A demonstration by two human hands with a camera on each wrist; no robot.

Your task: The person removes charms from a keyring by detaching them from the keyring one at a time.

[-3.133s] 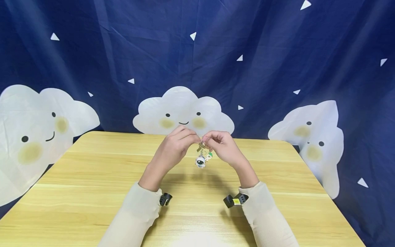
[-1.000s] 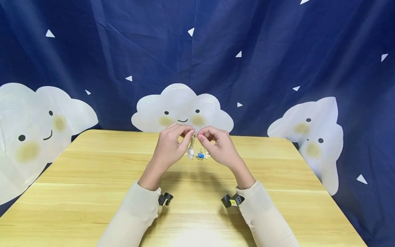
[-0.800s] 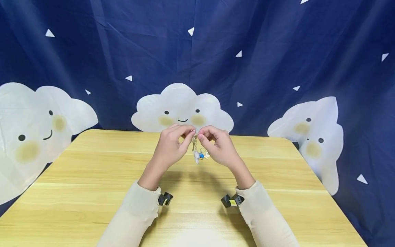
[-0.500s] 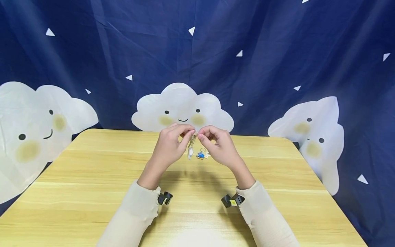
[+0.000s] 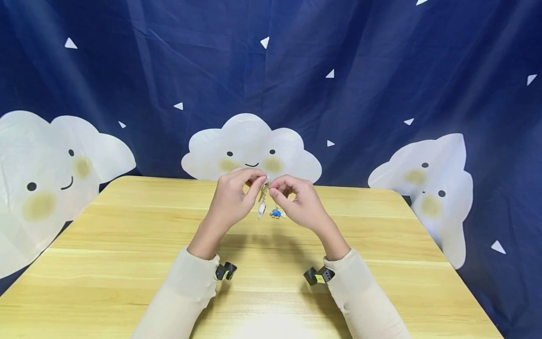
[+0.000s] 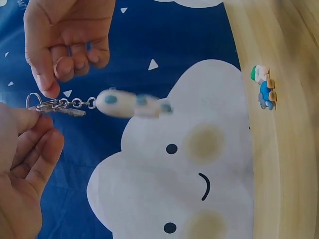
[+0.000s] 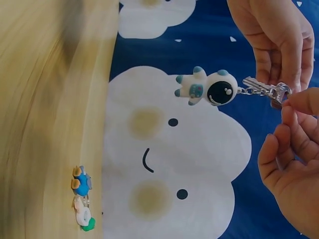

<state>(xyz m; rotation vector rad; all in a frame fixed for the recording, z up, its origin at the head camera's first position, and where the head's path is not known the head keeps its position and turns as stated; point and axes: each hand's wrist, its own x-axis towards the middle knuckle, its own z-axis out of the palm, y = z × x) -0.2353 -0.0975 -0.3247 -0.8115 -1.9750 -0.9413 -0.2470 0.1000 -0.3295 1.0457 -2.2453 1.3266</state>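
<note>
In the head view my left hand [image 5: 233, 197] pinches a metal key ring [image 6: 33, 98] between thumb and index finger, above the far part of the table. My right hand [image 5: 302, 202] meets it from the other side, thumb and index fingertip pinching at the same ring. From the ring hang a silver key [image 7: 256, 84] and a short chain [image 6: 77, 103]. A white astronaut charm [image 7: 207, 88] with a black visor and blue-green feet dangles at the chain's end. It looks blurred in the left wrist view.
On the wooden table [image 5: 271, 263], near its far edge, lie a blue figure charm [image 7: 81, 183] and a white charm with a green top [image 7: 83, 215]. A dark blue curtain [image 5: 271, 70] with white clouds hangs behind the table.
The astronaut charm has turned from facing forward to side-on, swinging about below the ring. Both hands stay together at the ring. The right fingertips sit slightly lower than half a second ago.
</note>
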